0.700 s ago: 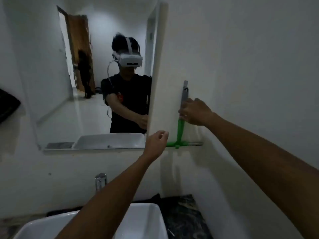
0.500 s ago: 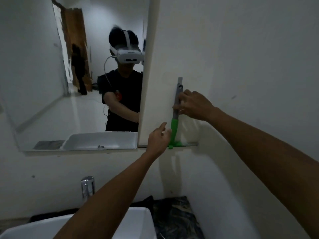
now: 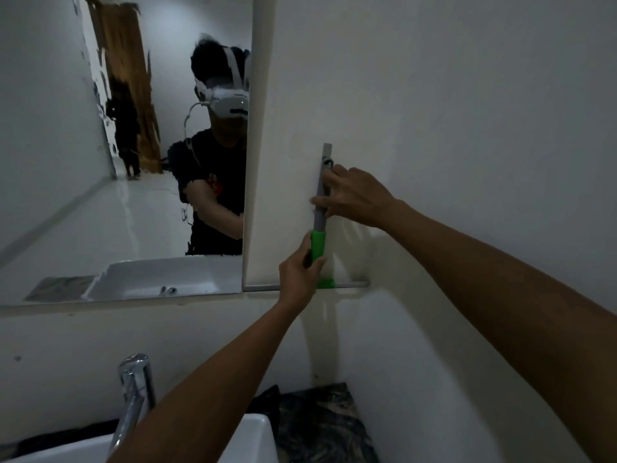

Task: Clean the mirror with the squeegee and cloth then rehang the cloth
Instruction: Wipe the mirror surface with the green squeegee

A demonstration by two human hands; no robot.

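The squeegee [image 3: 318, 242] hangs upright on the white wall right of the mirror [image 3: 133, 195], grey handle on top, green lower part, blade along the bottom. My right hand [image 3: 354, 195] pinches the grey handle just under its hook. My left hand [image 3: 300, 275] grips the green part from the left. The mirror shows a person with a white headset. No cloth is in view.
A white sink [image 3: 247, 442] with a chrome tap [image 3: 135, 392] sits below at the bottom edge. A dark marbled counter [image 3: 320, 422] fills the corner beside it. The side wall runs close along my right arm.
My left hand rose from below the mirror's corner and closed round the squeegee's green part. My right hand stayed on the grey handle. The view shifted left and closer.
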